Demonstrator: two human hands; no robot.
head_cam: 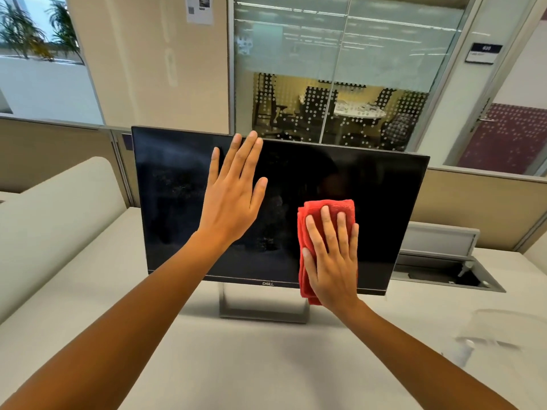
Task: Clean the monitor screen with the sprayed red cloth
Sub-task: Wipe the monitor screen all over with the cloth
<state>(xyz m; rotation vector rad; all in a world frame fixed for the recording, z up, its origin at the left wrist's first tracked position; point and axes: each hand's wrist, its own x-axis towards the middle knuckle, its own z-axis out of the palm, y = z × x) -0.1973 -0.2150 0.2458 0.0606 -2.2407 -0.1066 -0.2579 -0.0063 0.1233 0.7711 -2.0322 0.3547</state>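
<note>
Right hand [331, 261] is pressing a folded red cloth [325, 211] flat-fingered against the monitor screen [370, 202], lower right of centre frame | Left hand [233, 196] is resting open, fingers straight, at the screen's upper middle | Monitor is standing on the pale counter [266, 365].
</note>
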